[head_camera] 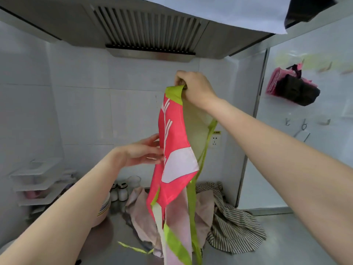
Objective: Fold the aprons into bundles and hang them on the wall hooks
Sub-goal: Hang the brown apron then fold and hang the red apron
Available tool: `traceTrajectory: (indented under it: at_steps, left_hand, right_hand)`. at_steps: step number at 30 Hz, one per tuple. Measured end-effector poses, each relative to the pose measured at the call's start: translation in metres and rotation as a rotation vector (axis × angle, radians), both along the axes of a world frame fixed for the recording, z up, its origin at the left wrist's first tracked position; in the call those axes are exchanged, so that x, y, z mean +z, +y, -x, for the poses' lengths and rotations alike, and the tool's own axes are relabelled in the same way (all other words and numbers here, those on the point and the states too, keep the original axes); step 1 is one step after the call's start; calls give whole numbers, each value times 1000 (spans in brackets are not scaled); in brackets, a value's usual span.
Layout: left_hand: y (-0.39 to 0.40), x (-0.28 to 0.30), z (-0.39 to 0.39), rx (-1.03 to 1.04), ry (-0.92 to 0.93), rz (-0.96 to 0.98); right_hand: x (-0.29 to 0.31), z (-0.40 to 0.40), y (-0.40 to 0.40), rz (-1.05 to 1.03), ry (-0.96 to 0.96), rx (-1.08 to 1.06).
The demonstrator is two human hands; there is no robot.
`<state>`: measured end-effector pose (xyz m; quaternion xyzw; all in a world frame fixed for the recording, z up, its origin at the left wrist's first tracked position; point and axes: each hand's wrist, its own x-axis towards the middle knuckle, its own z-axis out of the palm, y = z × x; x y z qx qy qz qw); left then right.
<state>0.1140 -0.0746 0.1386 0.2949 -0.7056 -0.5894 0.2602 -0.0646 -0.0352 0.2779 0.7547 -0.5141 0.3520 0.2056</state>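
A pink apron (175, 146) with green trim and white markings hangs lengthwise in front of me above the steel counter. My right hand (194, 87) grips its green top edge, held high under the range hood. My left hand (145, 152) touches the apron's left edge at mid height with fingers loosely extended. Green straps (193, 217) dangle from it down to the counter. On the counter behind lie a pale pink apron (141, 207) and a striped apron (235, 226), both crumpled. A folded pink-and-black bundle (294, 87) hangs on a wall hook at the right.
Bare wall hooks (303, 125) sit below the hung bundle on the right wall. A range hood (149, 29) is overhead. Stacked bowls (104, 207), two small jars (119, 191), a glass and a white rack (36, 180) stand at the counter's back left. A wall socket (215, 140) is behind the apron.
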Motion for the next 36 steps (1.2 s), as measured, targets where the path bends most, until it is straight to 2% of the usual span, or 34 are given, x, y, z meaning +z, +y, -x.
traceTrajectory:
  at_steps: [3, 6, 8, 10, 13, 15, 16, 17, 19, 21, 24, 26, 29, 33, 36]
  left_hand:
    - [-1, 14, 14, 22, 69, -38]
    - [-4, 18, 16, 68, -107, -44]
    - [-13, 16, 10, 186, -214, -11]
    - [-22, 16, 2, 413, -230, 59]
    - [-31, 30, -5, 718, -57, 156]
    - [-38, 41, -9, 803, -25, 261]
    - [-39, 46, -9, 817, -53, 322]
    - [-39, 51, -10, 811, -86, 382]
    - [-31, 59, -6, 722, -161, 500]
    - [-19, 66, 3, 586, -249, 667]
    - [-5, 75, 16, 467, -384, 890]
    - [-1, 81, 19, 497, -448, 1031]
    - [2, 88, 15, 606, -581, 1223]
    - [5, 89, 14, 509, -849, 1224]
    - [6, 84, 21, 433, -950, 1122]
  right_hand:
    - [-2, 13, 1, 4, -55, -5]
    - [-4, 23, 1, 45, -70, -99]
    - [-6, 32, 1, 49, 28, -231]
    - [-11, 44, -2, -49, 205, -381]
    - [-25, 55, -7, -311, 399, -479]
    - [-33, 54, -7, -568, 468, -491]
    - [-35, 55, -4, -735, 444, -482]
    - [-37, 53, -2, -919, 336, -441]
    - [-43, 47, 1, -1148, 16, -248]
    - [-48, 38, -1, -1078, -151, -96]
    - [-55, 18, -13, -862, -161, -67]
    - [-60, 9, -19, -794, -124, -108]
    - [-66, 1, -17, -800, -241, -60]
    - [-62, -9, -8, -761, -470, 163]
    - [-57, -12, -6, -776, -377, 157]
